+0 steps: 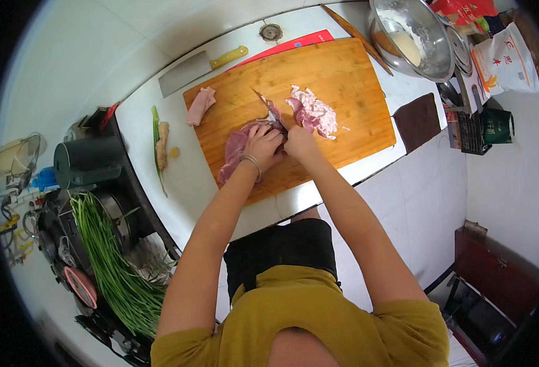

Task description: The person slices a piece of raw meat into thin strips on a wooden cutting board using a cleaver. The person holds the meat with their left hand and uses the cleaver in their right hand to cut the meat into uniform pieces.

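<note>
The wooden cutting board carries work that looks partly done. The big piece of meat, left of the board's middle, is largely uncut. To its right, a loose heap of cut meat is the finished share. The left hand lies over the big piece; whether it grips or only presses, I cannot tell. The right hand is closed round the knife, its blade at the meat's edge. A smaller pale chunk sits whole at the board's left edge; the ginger beyond is unsliced.

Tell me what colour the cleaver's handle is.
The cleaver's handle is yellow, seen best in the head view.
</note>
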`<state>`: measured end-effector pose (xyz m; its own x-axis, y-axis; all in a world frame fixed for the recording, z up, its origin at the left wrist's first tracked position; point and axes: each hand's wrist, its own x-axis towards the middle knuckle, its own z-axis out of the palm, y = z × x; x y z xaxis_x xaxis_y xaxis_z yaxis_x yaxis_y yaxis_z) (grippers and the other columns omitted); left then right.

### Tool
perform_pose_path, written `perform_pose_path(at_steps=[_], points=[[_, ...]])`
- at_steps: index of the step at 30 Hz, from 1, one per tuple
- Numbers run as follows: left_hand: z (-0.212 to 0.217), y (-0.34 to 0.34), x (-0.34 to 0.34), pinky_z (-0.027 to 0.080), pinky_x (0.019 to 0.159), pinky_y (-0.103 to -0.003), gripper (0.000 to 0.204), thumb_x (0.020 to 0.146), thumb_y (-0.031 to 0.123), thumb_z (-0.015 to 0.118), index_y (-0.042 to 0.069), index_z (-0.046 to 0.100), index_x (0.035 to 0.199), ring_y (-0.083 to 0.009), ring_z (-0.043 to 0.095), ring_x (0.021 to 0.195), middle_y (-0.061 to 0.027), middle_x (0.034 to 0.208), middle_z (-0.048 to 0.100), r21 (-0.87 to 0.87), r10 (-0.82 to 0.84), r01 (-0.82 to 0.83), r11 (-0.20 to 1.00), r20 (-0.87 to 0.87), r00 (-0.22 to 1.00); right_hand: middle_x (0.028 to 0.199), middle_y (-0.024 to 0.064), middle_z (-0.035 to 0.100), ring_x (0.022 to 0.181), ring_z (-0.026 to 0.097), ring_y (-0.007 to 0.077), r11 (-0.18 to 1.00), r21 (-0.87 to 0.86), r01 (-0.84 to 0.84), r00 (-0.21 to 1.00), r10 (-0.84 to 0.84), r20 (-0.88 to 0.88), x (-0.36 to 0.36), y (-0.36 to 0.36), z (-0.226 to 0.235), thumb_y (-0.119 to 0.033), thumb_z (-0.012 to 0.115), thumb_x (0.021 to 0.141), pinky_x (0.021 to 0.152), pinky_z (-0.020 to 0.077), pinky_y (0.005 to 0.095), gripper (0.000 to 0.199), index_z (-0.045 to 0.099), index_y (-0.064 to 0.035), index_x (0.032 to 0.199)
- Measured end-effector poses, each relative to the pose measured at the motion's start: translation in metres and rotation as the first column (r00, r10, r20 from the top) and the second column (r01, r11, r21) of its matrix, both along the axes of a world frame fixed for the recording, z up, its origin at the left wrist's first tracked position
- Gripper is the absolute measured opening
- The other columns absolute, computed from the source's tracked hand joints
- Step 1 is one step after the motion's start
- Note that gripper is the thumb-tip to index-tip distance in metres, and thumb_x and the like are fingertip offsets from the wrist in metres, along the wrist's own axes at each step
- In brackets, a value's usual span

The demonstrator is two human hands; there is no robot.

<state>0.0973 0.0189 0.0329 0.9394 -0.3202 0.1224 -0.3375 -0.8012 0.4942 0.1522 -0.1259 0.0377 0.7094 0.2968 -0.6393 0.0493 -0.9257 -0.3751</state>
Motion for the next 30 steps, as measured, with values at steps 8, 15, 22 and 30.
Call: perform_pose_path(at_steps=[8,15,22,30], points=[[0.005,0.004,-0.003,0.029,0.100,-0.045,0.034,0.061,0.020,0.073,0.015,0.062,0.093,-0.0271,0.047,0.110,-0.0018,0.103,0.057,0.017,0.009,-0.009,1.000,-0.033,0.999,0.101,0.0276,0.061,0.094,0.060,0.0427,0.979,0.072,0.189,0.975,-0.196,0.105,-0.082,-0.053,0.007,-0.005,0.055,0.076,0.083,0.0470,0.0502,0.051,0.044,0.0003,0.125],[0.012,0.005,-0.005,0.031,0.099,-0.046,0.033,0.063,0.018,0.071,0.014,0.061,0.094,-0.0282,0.045,0.111,-0.0024,0.106,0.056,-0.030,-0.019,0.019,0.999,-0.002,1.000,0.091,0.0286,0.062,0.089,0.059,0.0447,0.940,0.201,0.276,0.929,-0.314,0.195,0.014,-0.019,0.030,-0.010,0.054,0.080,0.080,0.0473,0.0486,0.029,0.060,-0.0007,0.107],[0.014,0.020,-0.011,0.033,0.099,-0.045,0.039,0.069,0.019,0.073,0.012,0.059,0.105,-0.0307,0.045,0.113,-0.0052,0.115,0.053,-0.108,-0.063,0.063,0.992,0.005,0.998,0.083,0.0308,0.061,0.082,0.061,0.0453,0.961,0.183,0.209,0.948,-0.245,0.201,-0.038,-0.041,0.066,-0.015,0.055,0.084,0.074,0.0475,0.0524,0.023,0.056,0.0055,0.095],[0.014,0.023,-0.005,0.032,0.100,-0.046,0.042,0.068,0.020,0.073,0.014,0.059,0.106,-0.0299,0.045,0.113,-0.0047,0.114,0.052,-0.036,-0.095,0.094,0.995,-0.041,0.995,0.063,0.0198,0.058,0.051,0.058,0.0327,0.868,0.332,0.370,0.903,-0.420,0.093,-0.053,-0.045,0.048,-0.018,0.058,0.085,0.052,0.0474,0.0430,0.022,0.055,0.0038,0.087]])
